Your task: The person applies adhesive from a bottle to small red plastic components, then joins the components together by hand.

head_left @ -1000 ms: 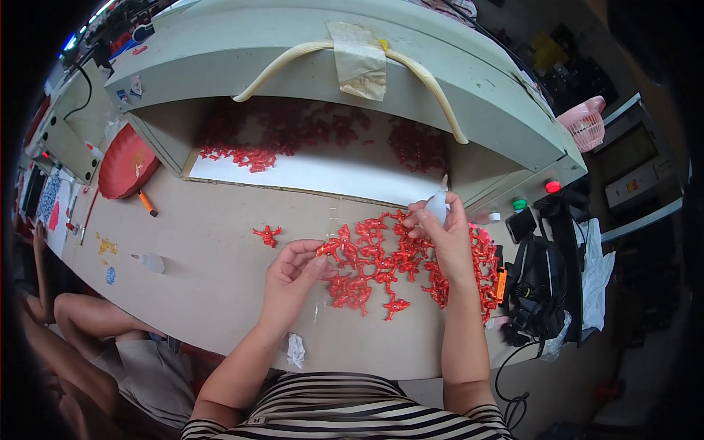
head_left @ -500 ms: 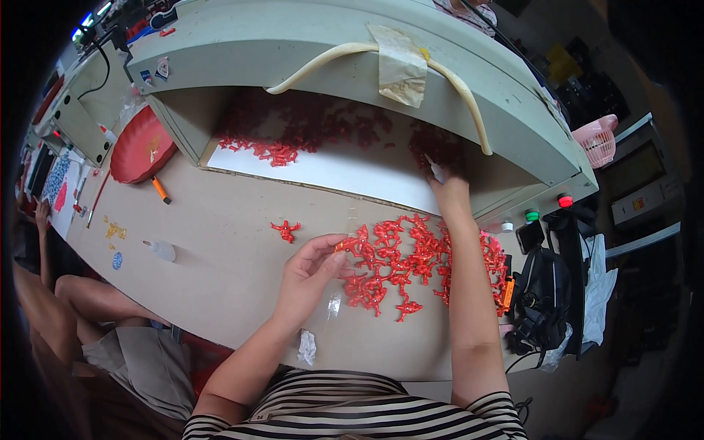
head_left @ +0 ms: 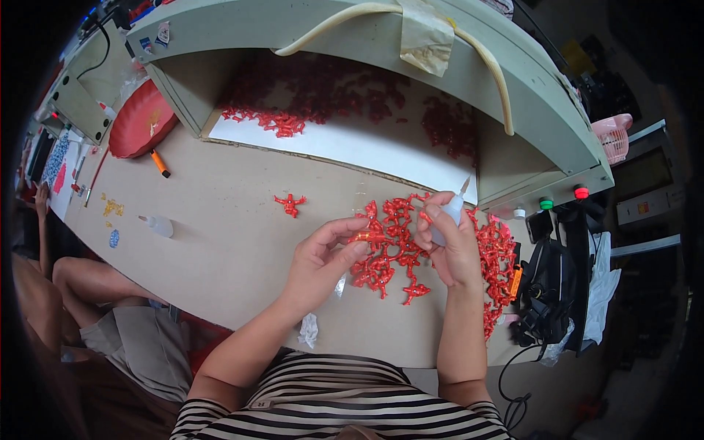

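My left hand is closed, pinching a red toy figure between thumb and fingertips above the table. My right hand is wrapped round a small squeeze bottle of translucent plastic, its thin tip pointing up. A small red piece shows at the right thumb and fingertip. Under and between the hands lies a spread of red figures, with a further heap right of my right forearm. One lone figure lies left of the group.
Ahead stands a pale green box-like machine, many small red parts on its white floor. To the left are a red scalloped dish, an orange marker and a second bottle. Crumpled tissue lies near me; a black bag is at right.
My right hand has come back out of the machine's opening with the bottle and is now beside my left hand. The left hand's figure has turned and shows more fully.
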Demonstrator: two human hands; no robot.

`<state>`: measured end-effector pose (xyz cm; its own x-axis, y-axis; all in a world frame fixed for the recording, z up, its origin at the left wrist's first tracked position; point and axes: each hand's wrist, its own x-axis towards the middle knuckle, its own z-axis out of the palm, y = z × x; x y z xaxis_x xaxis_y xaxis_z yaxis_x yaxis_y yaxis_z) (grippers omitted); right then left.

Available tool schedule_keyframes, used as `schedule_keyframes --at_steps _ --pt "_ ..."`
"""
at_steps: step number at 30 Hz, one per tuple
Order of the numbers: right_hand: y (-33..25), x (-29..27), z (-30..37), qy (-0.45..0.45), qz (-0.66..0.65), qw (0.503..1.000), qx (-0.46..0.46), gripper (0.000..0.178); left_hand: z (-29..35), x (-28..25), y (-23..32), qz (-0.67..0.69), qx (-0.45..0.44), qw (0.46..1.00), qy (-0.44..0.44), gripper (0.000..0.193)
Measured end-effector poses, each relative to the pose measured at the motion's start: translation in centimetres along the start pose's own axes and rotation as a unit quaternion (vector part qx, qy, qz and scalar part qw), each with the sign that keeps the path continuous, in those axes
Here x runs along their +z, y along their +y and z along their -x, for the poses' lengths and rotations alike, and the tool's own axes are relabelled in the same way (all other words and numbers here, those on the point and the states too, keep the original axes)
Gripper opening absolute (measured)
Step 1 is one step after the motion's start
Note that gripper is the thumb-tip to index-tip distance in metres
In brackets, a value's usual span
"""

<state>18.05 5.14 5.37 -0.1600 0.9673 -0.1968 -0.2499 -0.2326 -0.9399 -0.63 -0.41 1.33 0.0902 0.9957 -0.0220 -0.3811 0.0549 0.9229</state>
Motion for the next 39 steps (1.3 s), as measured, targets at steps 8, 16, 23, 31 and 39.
schedule_keyframes --at_steps 8,16,23,31,39 --pt "2.2 0.3 2.0 -0.077 -0.189 0.973 0.112 0.011 0.3 0.5 0.0 0.005 -0.007 0.999 -0.044 0.026" --pt "1.9 0.3 2.7 -0.074 -0.152 0.981 0.095 0.017 0.3 0.5 -0.2 -0.028 0.01 0.999 -0.029 0.026" --pt "1.9 0.2 3.2 -0.043 -0.084 0.995 0.041 0.019 0.2 0.3 -0.2 -0.033 0.005 0.999 -0.032 0.026" --pt "1.5 -0.3 3.2 -0.078 -0.063 0.994 0.037 0.013 0.2 0.5 -0.4 -0.036 0.019 0.999 -0.027 0.026" --pt "2.2 -0.2 3.1 -0.028 -0.01 0.999 -0.011 0.01 0.3 0.4 -0.3 -0.042 0.006 0.998 -0.047 0.025"
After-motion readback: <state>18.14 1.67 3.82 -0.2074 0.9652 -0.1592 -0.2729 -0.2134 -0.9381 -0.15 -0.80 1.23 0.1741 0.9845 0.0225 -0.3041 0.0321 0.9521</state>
